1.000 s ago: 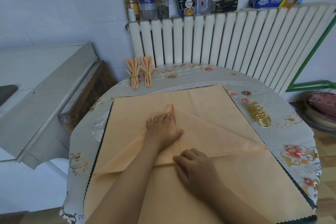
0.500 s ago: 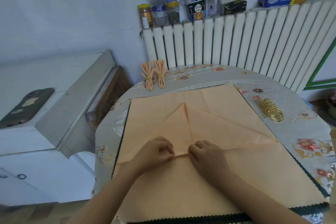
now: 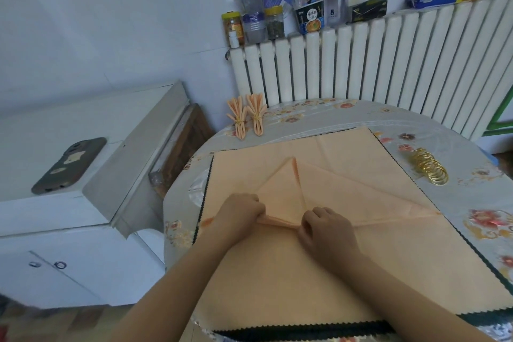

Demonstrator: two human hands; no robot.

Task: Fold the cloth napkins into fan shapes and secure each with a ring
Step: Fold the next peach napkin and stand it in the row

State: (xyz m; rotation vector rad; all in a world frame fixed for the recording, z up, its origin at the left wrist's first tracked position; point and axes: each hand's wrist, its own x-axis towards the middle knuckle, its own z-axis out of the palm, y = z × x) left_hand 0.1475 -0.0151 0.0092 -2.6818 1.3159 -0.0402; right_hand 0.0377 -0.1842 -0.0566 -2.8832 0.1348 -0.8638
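Head view: I saw both hands, left (image 3: 241, 211) and right (image 3: 323, 228), pinching the napkin's (image 3: 283, 197) fold edge; crease ran left-right, tip pointed away.

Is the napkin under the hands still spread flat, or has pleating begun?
Pleating has begun: the napkin lies as a triangle, its near edge bunched into narrow folds pinched between the left hand and right hand.

My fingers (image 3: 311, 226) curled under and hid their tips against the napkin (image 3: 280, 200). The bench (image 3: 472, 233) ran off at right, and the jar labels were unreadable.
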